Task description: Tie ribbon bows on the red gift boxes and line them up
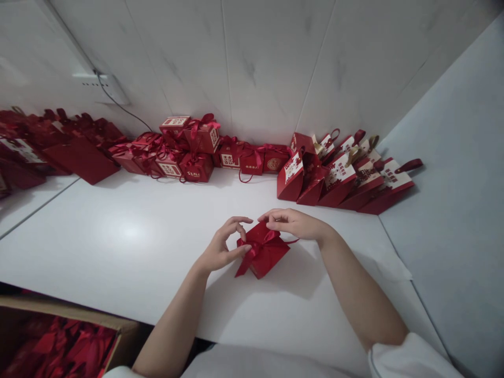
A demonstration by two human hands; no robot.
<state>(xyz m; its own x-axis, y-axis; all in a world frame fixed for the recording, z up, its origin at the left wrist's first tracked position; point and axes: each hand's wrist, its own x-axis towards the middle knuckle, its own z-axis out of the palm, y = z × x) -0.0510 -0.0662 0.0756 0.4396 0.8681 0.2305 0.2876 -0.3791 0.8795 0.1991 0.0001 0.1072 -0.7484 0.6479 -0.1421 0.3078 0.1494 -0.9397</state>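
A small red gift box (271, 262) sits on the white table (149, 226) in front of me, turned at an angle. A shiny red ribbon (256, 249) is tied in a bow across its top, and one tail hangs down its near left side. My left hand (222, 247) is at the left of the bow, thumb and index finger closed on the ribbon. From the far right, my right hand (297, 223) reaches over the box, its thumb and bent index finger pinching the ribbon's right loop. Its other fingers stretch over the box's far edge.
Along the wall stand several red ribboned boxes (199, 167), some stacked. Slanted red gift bags (338, 178) with loop handles line the back right, beside a side panel (452, 173). More red bags (86, 155) crowd the back left. A cardboard carton (128, 336) of red items is at lower left.
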